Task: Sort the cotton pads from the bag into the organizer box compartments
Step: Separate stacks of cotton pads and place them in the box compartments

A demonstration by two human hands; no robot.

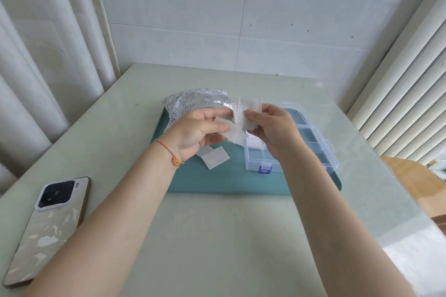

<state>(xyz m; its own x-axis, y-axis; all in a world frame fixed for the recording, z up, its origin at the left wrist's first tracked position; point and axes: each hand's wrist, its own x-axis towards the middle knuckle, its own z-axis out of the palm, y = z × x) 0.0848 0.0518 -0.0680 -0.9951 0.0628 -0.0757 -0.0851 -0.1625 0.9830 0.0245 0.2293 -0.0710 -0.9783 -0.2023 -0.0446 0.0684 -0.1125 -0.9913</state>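
Now, fingers: both hands, left hand point(195, 130) and right hand point(272, 128), pinch cotton pads point(237, 125), peeling them apart.
Position: raised beside organizer box point(311, 149), ready for dropping in.

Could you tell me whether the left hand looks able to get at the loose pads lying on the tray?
Probably yes: the loose pads lie uncovered just below the left hand, though it already holds pads.

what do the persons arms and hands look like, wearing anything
Both forearms are bare, with no sleeves in view. The left hand has a thin braided string bracelet at the wrist, orange and red with a knotted tassel of orange and green threads. The right hand and its wrist are bare. No rings or gloves show on the fingers.
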